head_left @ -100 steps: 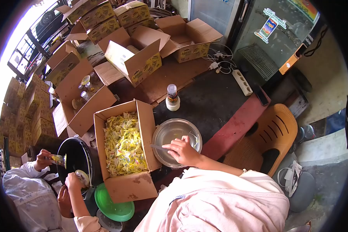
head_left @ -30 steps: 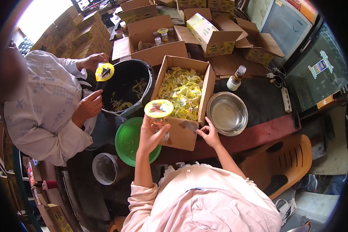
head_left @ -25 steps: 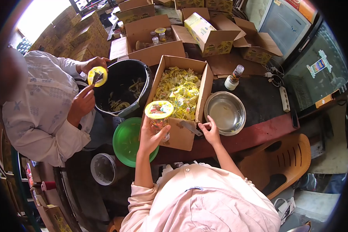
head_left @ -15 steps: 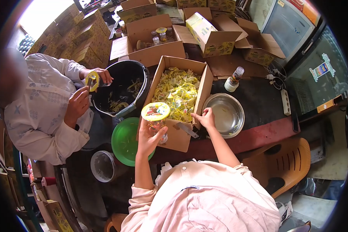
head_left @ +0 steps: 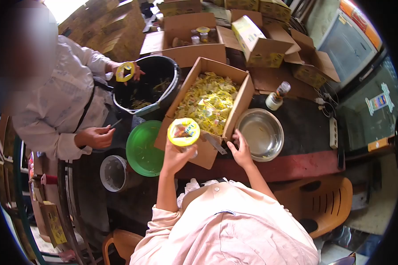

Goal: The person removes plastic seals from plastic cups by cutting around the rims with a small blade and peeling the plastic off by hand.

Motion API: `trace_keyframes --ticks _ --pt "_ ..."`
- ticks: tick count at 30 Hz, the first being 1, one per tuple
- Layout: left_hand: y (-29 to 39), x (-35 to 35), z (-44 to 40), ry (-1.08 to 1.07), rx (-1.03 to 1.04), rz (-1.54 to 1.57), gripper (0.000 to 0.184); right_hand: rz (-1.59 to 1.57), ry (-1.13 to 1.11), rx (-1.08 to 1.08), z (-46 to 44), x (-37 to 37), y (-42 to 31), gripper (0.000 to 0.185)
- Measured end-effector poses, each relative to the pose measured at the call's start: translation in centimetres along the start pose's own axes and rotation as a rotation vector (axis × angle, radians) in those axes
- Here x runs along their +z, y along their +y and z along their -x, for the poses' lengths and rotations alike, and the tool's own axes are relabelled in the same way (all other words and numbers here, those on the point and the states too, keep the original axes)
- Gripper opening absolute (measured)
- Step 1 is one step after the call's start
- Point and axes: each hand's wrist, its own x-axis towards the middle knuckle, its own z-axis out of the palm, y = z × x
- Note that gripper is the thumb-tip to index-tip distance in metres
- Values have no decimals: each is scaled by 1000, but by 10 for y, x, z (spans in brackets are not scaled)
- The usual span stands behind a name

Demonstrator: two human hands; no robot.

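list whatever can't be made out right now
All in the head view:
Cup: sides mostly hidden by its top and the left hand.
Box: floor buried under yellow scraps.
Right hand: too blurred to tell whether it touches the blade.
Orange chair, lower left: cut off by bottom edge.

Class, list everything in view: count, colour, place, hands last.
Open carton: one, brown, centre
Scraps: many, yellow, inside
Blade: one, grey, carton's near edge
Cup: one, clear, yellow-rimmed, in left hand
Co-worker: one, white top, left, holding another yellow-rimmed cup
Metal bowl: one, silver, right of carton
Bucket: one, black, left of carton
Basin: one, green, below bucket
Pail: one, whitish, left of basin
Jar: one, white, beyond bowl
Chairs: two, orange, near side
Table: one, black-red, underneath
Other cartons: several, brown and yellow, behind
Glass door: one, greyish, far right
Left hand: one, bare, around cup
Right hand: one, bare, beside carton
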Motion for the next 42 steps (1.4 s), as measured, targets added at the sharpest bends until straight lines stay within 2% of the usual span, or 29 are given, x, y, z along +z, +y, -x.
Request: trace_keyframes --ticks 1,2,3,5,6,7,9,10,12,15,16,19,21,23,24,27,30,33,35,37,39,41,42 --pt "-3 -5 3 -20 -29 -87 59 -24 -58 -8 1 5 3 52" --pt "-4 -4 6 22 67 -112 58 -72 -87 43 2 10 5 48" --pt "-11 -11 8 -5 34 -178 57 -118 -121 93 3 13 3 45" --pt "-10 -11 12 102 -41 -70 57 -158 -143 116 2 22 15 38" --pt "-21 -12 10 129 79 14 56 -125 -162 165 0 20 6 34" --pt "-19 -15 8 126 120 -82 57 -178 -187 200 -1 20 2 33" --pt "-2 -18 9 94 58 -73 57 -306 -241 192 -5 28 26 32" --pt "-2 -19 7 133 130 -94 58 -332 -265 201 -7 27 26 32" --pt "7 -18 3 160 141 -7 58 -395 -300 229 -9 24 23 31" --pt "20 -19 -5 170 140 -9 57 -203 -355 205 -12 12 -4 31" --pt "22 -18 -10 160 158 -19 57 64 -292 110 -11 6 -21 31" --pt "32 -13 -17 81 121 -44 53 307 -68 -66 -20 -8 -42 32" --pt "39 -8 -23 57 271 -127 54 33 28 -147 -37 -19 -78 22" --pt "34 -7 -29 36 286 -194 56 -51 41 -370 -52 -28 -106 9" --pt "32 -7 -29 27 292 -229 57 -179 54 -342 -56 -27 -130 6" --pt "32 -5 -32 -41 280 -296 60 -71 -69 -461 -68 -35 -172 13" --pt "32 -1 -30 5 270 -241 57 222 31 -660 -81 -25 -187 28" --pt "26 -10 -28 -20 262 -254 63 634 101 -695 -93 -20 -184 44" --pt "25 -15 -26 -1 216 -269 67 607 -196 -379 -99 -30 -209 59" --pt "31 -16 -24 30 229 -288 65 696 -150 -508 -104 -31 -205 62" --pt "30 -18 -25 23 232 -329 64 717 53 -737 -106 -23 -196 65" --pt "28 -18 -23 15 227 -402 63 577 64 -785 -101 -19 -194 68" --pt "27 -18 -23 12 228 -456 63 430 -25 -724 -96 -19 -199 68"
